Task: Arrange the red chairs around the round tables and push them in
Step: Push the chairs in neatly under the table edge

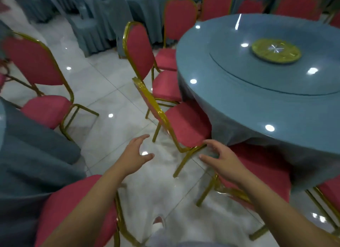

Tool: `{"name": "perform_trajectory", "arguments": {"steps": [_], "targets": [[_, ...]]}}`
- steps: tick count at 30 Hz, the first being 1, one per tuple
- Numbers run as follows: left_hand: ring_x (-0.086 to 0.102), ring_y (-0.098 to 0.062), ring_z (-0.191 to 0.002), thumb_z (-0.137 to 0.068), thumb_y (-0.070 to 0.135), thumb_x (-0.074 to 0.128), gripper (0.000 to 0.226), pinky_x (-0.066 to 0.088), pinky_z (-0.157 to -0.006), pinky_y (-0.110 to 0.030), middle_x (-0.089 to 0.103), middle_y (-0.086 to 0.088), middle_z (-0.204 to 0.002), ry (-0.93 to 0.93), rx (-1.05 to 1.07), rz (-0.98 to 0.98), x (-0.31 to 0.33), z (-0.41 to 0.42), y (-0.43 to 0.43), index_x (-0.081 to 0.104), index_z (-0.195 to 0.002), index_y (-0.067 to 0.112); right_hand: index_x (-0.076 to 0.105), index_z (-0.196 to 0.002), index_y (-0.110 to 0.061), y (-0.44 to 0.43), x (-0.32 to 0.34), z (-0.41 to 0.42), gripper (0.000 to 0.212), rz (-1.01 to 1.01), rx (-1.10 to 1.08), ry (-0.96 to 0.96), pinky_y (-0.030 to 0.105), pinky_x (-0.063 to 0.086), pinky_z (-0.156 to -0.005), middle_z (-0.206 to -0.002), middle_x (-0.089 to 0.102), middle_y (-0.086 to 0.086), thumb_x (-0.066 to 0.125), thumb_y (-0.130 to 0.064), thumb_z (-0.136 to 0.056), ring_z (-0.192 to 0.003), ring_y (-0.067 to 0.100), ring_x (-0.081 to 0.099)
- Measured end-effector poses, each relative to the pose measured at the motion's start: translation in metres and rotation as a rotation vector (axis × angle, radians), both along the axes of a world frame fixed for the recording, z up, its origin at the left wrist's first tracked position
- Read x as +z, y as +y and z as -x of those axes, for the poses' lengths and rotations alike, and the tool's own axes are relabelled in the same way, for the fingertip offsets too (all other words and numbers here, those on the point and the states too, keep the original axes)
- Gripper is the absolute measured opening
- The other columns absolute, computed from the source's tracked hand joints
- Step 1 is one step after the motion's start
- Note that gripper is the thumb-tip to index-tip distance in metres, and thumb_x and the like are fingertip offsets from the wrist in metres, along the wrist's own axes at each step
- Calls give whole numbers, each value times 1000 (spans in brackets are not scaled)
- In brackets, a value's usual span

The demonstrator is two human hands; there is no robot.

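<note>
A round table (239, 103) with a grey-blue cloth and a glass top fills the right side. Several red chairs with gold frames stand around it. The nearest chair (185, 125) has its seat partly under the cloth and its back toward me. Both my hands reach out in front of me, holding nothing. My left hand (136, 154) hovers over the floor, just left of that chair, fingers spread. My right hand (220, 158) floats beside the chair's front seat corner, above another red chair (261, 173) tucked under the table. Further chairs (143, 51) stand behind, along the table's left edge.
A second cloth-covered table (27, 154) sits at the left with a red chair (36, 62) behind it and another (77, 210) near my left arm. A yellow-green turntable base (276, 51) lies at the table's centre. White tiled floor (114, 92) runs between the tables.
</note>
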State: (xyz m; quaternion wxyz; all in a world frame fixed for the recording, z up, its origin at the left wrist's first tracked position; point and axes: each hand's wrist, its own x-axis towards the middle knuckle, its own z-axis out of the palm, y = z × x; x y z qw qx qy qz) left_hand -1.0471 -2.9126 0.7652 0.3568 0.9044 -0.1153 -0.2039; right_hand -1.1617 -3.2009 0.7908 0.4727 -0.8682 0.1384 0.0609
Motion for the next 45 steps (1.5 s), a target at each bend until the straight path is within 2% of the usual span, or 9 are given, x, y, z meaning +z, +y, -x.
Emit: {"name": "perform_trajectory", "arguments": {"steps": [5, 17, 22, 27, 30, 34, 37, 40, 45], "targets": [[36, -10, -131, -86, 34, 73, 75, 30, -100, -24, 31, 2, -153, -1, -17, 55, 18, -82, 56, 31, -148, 39, 54, -137, -27, 63, 7, -70, 58, -11, 1, -25, 35, 40, -108, -136, 55, -6, 76, -34, -84, -125, 12, 51], [27, -23, -142, -78, 31, 82, 96, 33, -110, -38, 20, 2, -158, -69, -133, -15, 14, -302, 50, 20, -150, 46, 36, -148, -34, 100, -31, -265, 83, -112, -85, 134, 32, 43, -98, -147, 42, -4, 76, -51, -78, -128, 13, 45], [13, -30, -146, -76, 26, 82, 102, 33, -111, -47, 10, 0, -161, -97, -325, -219, 12, -397, 21, 16, -151, 45, 53, -117, -50, 121, -40, -346, 52, -254, -30, 184, 13, 48, -80, -113, 63, -14, 77, -54, -71, -103, 6, 60], [14, -27, -147, -76, 29, 82, 86, 31, -112, -47, 19, -1, -161, -149, -588, -414, 2, -464, -1, 35, -147, 40, 52, -126, -42, 139, -45, -382, 53, 88, -29, 216, 24, 45, -62, -90, 61, -9, 71, -36, -77, -78, 11, 61], [35, -23, -137, -79, 29, 80, 64, 37, -110, -42, 42, 2, -148, -147, -792, -492, -11, -490, -13, 51, -136, 37, 46, -137, -44, 138, -46, -381, 63, 165, -17, 215, 23, 39, -66, -104, 59, -16, 65, -33, -77, -80, 6, 55], [52, -14, -111, -82, 22, 77, 50, 47, -100, -36, 57, 10, -121, -87, -938, -482, -24, -516, -19, 58, -126, 35, 41, -139, -51, 135, -46, -362, 70, 168, -87, 340, 26, 53, -70, -105, 67, -11, 65, -35, -75, -69, 3, 58], [56, -11, -100, -83, 17, 74, 43, 50, -91, -31, 59, 12, -109, -116, -1023, -466, -34, -525, -22, 61, -119, 38, 60, -111, -52, 145, -50, -339, 47, 181, -312, 409, 31, 54, -68, -88, 70, -7, 60, -24, -73, -81, 14, 66], [58, -9, -90, -84, 9, 64, 36, 46, -78, -23, 62, 12, -94, -165, -1117, -398, -44, -530, -25, 67, -109, 35, 58, -75, -40, 162, -58, -335, 23, 294, -511, 450, 22, 45, -53, -70, 64, -7, 53, -18, -76, -71, 13, 64], [58, -20, -74, -79, 2, 53, 31, 37, -58, -28, 51, 8, -65, -240, -1265, -396, -32, -536, -15, 48, -61, 26, 67, -80, -24, 190, -47, -347, 6, 312, -706, 502, 36, 55, -73, -79, 68, -4, 62, -27, -81, -80, 20, 64]]}}
